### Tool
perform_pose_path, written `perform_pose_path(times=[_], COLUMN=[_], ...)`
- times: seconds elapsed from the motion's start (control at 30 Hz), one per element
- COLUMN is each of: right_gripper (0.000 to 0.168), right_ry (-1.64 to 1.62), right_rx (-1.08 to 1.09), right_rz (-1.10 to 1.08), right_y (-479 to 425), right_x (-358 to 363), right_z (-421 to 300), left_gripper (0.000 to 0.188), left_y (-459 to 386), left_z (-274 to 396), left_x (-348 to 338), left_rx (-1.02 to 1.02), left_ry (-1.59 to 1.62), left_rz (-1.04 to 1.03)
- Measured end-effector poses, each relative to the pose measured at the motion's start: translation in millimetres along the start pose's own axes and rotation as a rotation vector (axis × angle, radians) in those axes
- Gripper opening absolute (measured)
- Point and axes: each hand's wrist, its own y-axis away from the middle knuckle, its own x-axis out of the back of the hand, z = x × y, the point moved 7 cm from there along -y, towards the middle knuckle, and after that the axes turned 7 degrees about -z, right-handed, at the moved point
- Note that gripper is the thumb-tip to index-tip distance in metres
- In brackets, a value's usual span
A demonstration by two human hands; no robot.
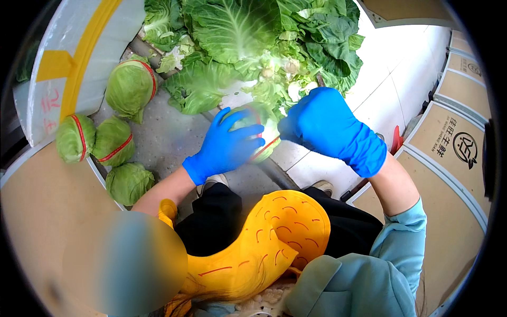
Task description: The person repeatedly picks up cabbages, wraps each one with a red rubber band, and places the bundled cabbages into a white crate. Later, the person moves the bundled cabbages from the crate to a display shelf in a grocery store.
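Observation:
A pale green cabbage (266,115) with red tape (269,147) across it is held under my left hand (231,138), which wears a blue glove and spreads its fingers over the near left side. My right hand (323,121), also gloved in blue, is curled into a fist just right of the cabbage. One strip of the tape runs towards this fist, but the fingertips are hidden, so whether they pinch it I cannot see. To the left are taped cabbages, among them a large one (128,87) and a smaller one (76,138). An untaped-looking cabbage (128,183) lies nearer me.
Loose cabbage leaves (237,33) and trimmings are heaped on the tiled floor (380,87) ahead. A white foam box (95,51) with yellow tape stands at left. Brown-faced boxes (443,138) line the right; a brown panel (51,206) is near left.

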Motion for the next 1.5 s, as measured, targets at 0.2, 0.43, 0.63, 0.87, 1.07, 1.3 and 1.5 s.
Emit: perform_pose_path(times=[0.2,0.43,0.63,0.87,1.07,1.3,1.5], right_gripper=[0.011,0.015,0.015,0.016,0.012,0.016,0.013], right_ry=[-0.08,-0.226,-0.346,-0.196,-0.087,-0.097,-0.079], right_rx=[-0.024,-0.097,0.046,0.015,-0.009,-0.005,-0.032], right_rz=[-0.06,-0.19,-0.243,-0.217,-0.225,-0.207,-0.219], right_y=[-8,-22,-1,-12,-15,-15,-24], right_x=[-35,-51,-36,-31,-41,-35,-42], right_z=[4,10,-5,-3,2,-4,4], left_gripper=[0.032,0.03,0.038,0.046,0.054,0.067,0.064], left_y=[10,17,6,-1,5,0,8], left_z=[9,5,-9,-2,-4,-6,-11], left_x=[-5,-7,-1,1,-5,4,0], left_rx=[-0.088,-0.108,0.031,0.094,0.019,0.074,0.071], left_ry=[0.018,0.114,0.231,0.09,0.169,0.216,0.306], left_rz=[-0.008,0.004,-0.018,-0.132,-0.11,-0.111,-0.076])
